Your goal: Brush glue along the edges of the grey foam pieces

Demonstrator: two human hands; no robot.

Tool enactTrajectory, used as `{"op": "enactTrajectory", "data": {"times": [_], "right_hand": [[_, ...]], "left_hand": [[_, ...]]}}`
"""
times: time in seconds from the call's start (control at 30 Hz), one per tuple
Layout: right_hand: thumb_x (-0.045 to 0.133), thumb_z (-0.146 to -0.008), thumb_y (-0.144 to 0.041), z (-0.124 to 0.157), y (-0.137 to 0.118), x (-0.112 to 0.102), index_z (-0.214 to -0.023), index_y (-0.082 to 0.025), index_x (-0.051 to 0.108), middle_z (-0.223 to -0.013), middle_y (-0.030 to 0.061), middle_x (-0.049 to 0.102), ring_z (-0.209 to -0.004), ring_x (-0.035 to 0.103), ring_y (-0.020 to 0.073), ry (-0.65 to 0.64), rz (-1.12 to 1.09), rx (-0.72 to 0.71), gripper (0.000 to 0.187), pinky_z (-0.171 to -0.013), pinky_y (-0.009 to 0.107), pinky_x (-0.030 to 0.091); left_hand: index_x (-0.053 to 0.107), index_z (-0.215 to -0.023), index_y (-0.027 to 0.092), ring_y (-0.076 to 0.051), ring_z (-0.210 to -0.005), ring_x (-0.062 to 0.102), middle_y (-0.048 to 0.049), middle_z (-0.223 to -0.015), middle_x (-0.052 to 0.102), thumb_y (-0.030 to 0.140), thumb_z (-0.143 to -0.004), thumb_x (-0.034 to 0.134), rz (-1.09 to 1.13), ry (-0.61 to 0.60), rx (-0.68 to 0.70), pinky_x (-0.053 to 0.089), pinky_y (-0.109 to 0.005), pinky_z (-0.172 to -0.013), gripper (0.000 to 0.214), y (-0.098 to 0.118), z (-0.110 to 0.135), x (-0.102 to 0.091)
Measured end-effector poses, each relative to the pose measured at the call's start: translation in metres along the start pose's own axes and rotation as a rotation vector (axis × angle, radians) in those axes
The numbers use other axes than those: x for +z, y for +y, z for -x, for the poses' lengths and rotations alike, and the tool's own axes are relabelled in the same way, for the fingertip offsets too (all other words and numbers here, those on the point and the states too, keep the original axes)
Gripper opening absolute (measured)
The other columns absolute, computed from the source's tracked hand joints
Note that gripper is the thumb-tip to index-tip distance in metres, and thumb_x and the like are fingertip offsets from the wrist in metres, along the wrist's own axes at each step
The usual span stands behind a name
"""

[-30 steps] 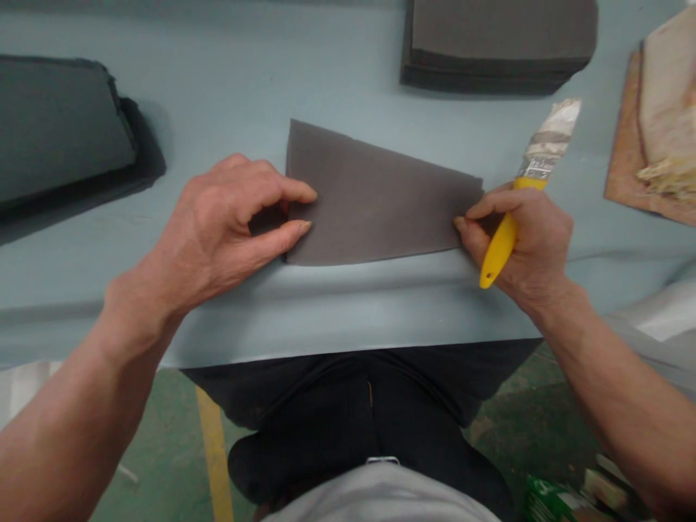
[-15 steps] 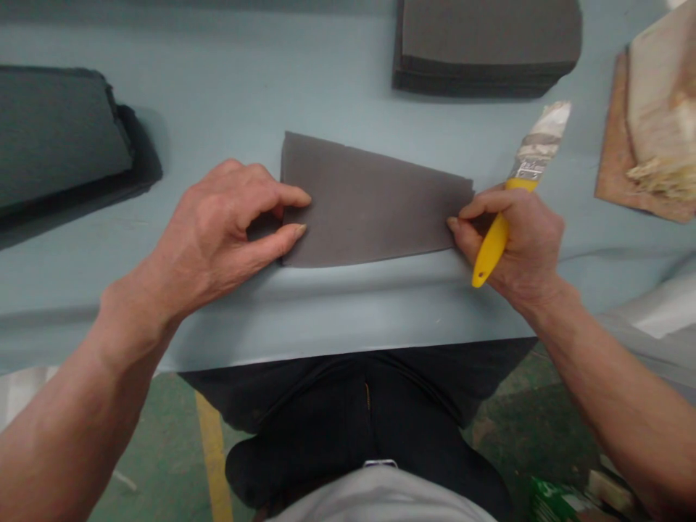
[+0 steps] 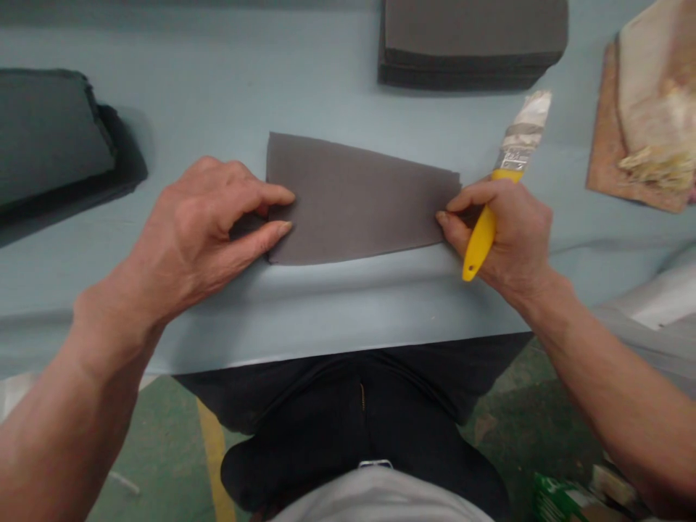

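A dark grey sheet, wide on the left and narrower on the right, lies on the blue-green table near its front edge. At its left end, my left hand grips the border, thumb and forefinger resting on top and the other fingers mostly hidden. My right hand pinches the narrow right end between thumb and forefinger. That same hand also holds a paintbrush with a yellow handle, its whitened bristles pointing up and away from the sheet.
Behind the sheet sits a stack of grey pieces. A pile of dark green pieces lies at the left. To the right is a brown board bearing a pale, crusted container. The table's front edge runs close to my body.
The whole view has shifted slightly, so things appear a little further left. Both hands keep the same hold on the sheet, and the paintbrush stays in my right hand.
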State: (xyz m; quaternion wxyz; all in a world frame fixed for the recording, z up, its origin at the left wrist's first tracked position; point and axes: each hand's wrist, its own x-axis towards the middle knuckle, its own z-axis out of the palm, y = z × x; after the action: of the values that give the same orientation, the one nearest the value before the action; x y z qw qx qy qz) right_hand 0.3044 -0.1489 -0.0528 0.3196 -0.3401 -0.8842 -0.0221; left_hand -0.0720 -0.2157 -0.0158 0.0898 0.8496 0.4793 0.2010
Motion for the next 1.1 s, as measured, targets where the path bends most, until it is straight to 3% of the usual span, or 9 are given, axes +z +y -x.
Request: {"op": "enactTrajectory", "data": {"times": [0.4,0.57,0.7,0.87,0.97,1.03,1.1], "right_hand": [[0.066,-0.098,-0.036,0.006,-0.004,0.005,-0.1,-0.03,0.063,-0.087,0.0007,0.073,-0.08,0.069,0.0213,-0.038,0.052,0.18,0.007,-0.077,0.037,0.057],[0.069,-0.095,-0.027,0.005,-0.007,0.007,-0.102,-0.026,0.064,-0.089,0.002,0.074,-0.08,0.069,0.0203,0.014,0.028,0.141,0.008,-0.073,0.033,0.054],[0.069,-0.096,-0.027,0.002,-0.01,0.006,-0.102,-0.026,0.064,-0.093,0.0039,0.076,-0.084,0.07,0.0222,0.058,0.085,0.109,0.008,-0.075,0.034,0.053],[0.07,-0.098,-0.033,-0.002,-0.011,0.003,-0.104,-0.028,0.062,-0.114,0.0068,0.079,-0.095,0.07,0.0258,0.08,0.189,0.043,0.012,-0.084,0.039,0.056],[0.071,-0.099,-0.033,-0.003,-0.012,0.002,-0.106,-0.027,0.063,-0.126,0.0087,0.078,-0.102,0.069,0.0274,0.096,0.203,0.013,0.012,-0.088,0.041,0.054],[0.064,-0.1,-0.022,-0.004,-0.011,0.003,-0.102,-0.026,0.064,-0.121,0.0069,0.079,-0.099,0.069,0.0249,0.102,0.176,-0.035,0.005,-0.086,0.039,0.053],[0.056,-0.1,-0.013,-0.004,-0.01,0.005,-0.098,-0.026,0.065,-0.108,0.0033,0.081,-0.09,0.068,0.0214,0.056,0.147,-0.075,0.016,-0.082,0.036,0.051]], "left_hand": [[0.068,-0.131,0.023,-0.024,-0.103,0.06,-0.0072,-0.109,0.067,0.039,-0.107,0.06,-0.039,0.033,-0.041,0.047,-0.042,-0.097,0.031,0.001,0.005,0.002],[0.068,-0.132,0.024,-0.027,-0.101,0.06,-0.0094,-0.109,0.066,0.037,-0.106,0.058,-0.085,0.01,-0.006,0.048,-0.045,-0.094,0.03,-0.003,0.005,0.001],[0.065,-0.134,0.021,-0.03,-0.109,0.062,-0.0149,-0.123,0.069,0.034,-0.106,0.057,-0.18,0.016,0.097,0.049,-0.05,-0.099,0.032,-0.004,0.0,-0.003],[0.065,-0.131,0.028,-0.027,-0.112,0.064,-0.0089,-0.135,0.071,0.03,-0.108,0.049,-0.191,-0.039,0.222,0.05,-0.049,-0.1,0.028,-0.003,-0.008,-0.005],[0.065,-0.13,0.027,-0.027,-0.108,0.063,-0.009,-0.135,0.072,0.029,-0.108,0.047,-0.216,-0.092,0.265,0.051,-0.048,-0.098,0.029,-0.002,-0.01,-0.006],[0.065,-0.131,0.025,-0.027,-0.107,0.063,-0.0099,-0.136,0.072,0.028,-0.109,0.045,-0.235,-0.106,0.277,0.051,-0.048,-0.097,0.03,-0.002,-0.011,-0.006],[0.066,-0.131,0.024,-0.027,-0.108,0.062,-0.0102,-0.135,0.072,0.029,-0.109,0.042,-0.232,-0.111,0.269,0.052,-0.047,-0.098,0.032,-0.001,-0.011,-0.006]]}}
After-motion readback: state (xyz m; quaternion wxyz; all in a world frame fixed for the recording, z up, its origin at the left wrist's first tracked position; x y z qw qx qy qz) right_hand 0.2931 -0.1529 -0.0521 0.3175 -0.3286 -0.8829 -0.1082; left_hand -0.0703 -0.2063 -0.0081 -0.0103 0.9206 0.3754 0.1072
